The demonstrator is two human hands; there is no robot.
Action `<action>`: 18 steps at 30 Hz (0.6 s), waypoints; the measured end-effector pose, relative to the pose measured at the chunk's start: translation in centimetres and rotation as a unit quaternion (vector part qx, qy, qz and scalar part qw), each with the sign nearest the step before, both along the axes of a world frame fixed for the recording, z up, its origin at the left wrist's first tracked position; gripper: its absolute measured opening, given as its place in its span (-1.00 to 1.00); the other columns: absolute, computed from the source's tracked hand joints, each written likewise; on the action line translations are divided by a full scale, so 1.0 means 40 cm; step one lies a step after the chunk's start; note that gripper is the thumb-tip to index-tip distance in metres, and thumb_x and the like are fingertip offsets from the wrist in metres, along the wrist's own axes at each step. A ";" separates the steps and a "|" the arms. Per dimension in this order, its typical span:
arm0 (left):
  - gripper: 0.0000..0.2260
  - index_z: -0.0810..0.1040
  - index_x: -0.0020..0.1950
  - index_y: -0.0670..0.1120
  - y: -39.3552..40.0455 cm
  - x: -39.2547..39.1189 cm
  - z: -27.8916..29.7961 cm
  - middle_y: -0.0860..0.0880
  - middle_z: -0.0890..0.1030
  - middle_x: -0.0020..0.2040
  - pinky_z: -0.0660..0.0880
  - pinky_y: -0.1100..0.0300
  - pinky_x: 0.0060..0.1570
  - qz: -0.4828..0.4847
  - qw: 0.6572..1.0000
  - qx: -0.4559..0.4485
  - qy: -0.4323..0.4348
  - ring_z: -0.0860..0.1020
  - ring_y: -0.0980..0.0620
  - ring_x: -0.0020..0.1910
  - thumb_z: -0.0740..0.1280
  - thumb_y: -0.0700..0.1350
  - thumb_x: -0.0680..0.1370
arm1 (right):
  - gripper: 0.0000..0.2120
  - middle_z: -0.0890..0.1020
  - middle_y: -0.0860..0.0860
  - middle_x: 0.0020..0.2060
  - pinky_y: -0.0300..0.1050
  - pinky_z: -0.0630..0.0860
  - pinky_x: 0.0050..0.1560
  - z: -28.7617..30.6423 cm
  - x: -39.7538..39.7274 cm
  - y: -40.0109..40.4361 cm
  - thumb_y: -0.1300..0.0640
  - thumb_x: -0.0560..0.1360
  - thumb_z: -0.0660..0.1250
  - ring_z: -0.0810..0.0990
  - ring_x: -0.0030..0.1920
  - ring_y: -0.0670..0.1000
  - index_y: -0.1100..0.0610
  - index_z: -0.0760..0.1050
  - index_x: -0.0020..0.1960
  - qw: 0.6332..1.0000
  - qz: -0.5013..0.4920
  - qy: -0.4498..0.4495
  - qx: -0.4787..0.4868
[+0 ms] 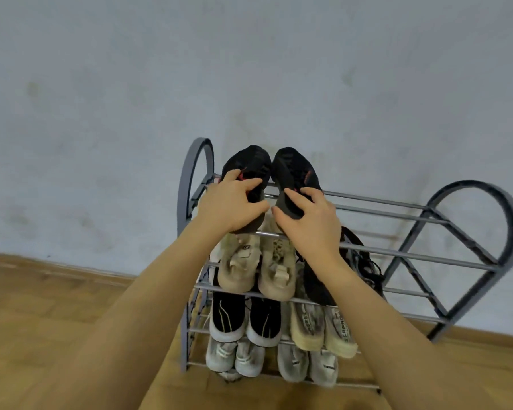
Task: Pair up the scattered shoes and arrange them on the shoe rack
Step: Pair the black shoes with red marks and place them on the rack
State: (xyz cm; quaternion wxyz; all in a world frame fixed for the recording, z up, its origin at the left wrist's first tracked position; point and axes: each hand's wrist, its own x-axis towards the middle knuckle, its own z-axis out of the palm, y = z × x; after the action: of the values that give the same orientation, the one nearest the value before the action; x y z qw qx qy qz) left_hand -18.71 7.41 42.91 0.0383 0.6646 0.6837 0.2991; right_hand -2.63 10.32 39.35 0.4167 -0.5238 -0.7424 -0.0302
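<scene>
A grey metal shoe rack (412, 207) with several tiers stands against the wall. On its top tier at the left lie two black shoes with red marks, toes to the wall. My left hand (230, 207) grips the heel of the left black shoe (249, 162). My right hand (311, 223) grips the heel of the right black shoe (293, 170). The two shoes sit side by side, almost touching.
Below are a beige pair (256, 267), a dark shoe (356, 253) behind my right forearm, a black-and-white pair (245, 319), a cream pair (323, 329), and two grey-white pairs (267, 358) on the bottom. Wooden floor (42, 321) lies left; the pale wall stands behind.
</scene>
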 end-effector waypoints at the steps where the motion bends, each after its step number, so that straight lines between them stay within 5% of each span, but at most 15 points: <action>1: -0.45 0.25 0.44 0.18 0.009 -0.002 -0.004 -0.03 0.17 0.50 0.37 -0.06 0.26 -0.011 1.000 -0.017 0.011 0.28 -0.17 0.39 0.22 0.25 0.47 | -0.54 0.44 -0.06 0.30 0.12 0.46 0.09 -0.001 -0.005 0.006 -0.25 0.45 0.26 0.41 0.22 0.14 -0.12 0.46 0.29 1.000 -0.014 -0.015 -0.013; 7: -0.36 0.12 0.44 0.26 -0.022 -0.029 -0.047 -0.03 0.07 0.52 0.40 -0.13 0.23 -0.064 0.998 -0.014 -0.011 0.31 -0.19 0.37 0.19 0.31 0.38 | -0.51 0.30 0.02 0.42 0.13 0.43 0.17 -0.019 0.019 -0.008 -0.25 0.49 0.16 0.42 0.27 0.13 -0.09 0.37 0.36 1.000 -0.002 -0.027 -0.013; 18: -0.61 0.43 0.34 0.08 -0.048 0.019 -0.089 -0.01 0.33 0.40 0.33 -0.05 0.22 -0.035 0.994 0.092 -0.038 0.30 -0.25 0.29 0.32 0.02 0.51 | -0.63 0.31 0.09 0.40 0.12 0.39 0.11 -0.034 0.018 -0.042 -0.12 0.49 0.23 0.44 0.21 0.22 -0.04 0.47 0.25 0.999 0.026 -0.034 0.026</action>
State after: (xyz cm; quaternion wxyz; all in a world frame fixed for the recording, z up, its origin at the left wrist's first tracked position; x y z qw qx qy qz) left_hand -17.96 5.48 39.35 0.0133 0.6772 0.6271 0.3846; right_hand -1.92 8.62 38.01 0.4048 -0.4921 -0.7687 -0.0563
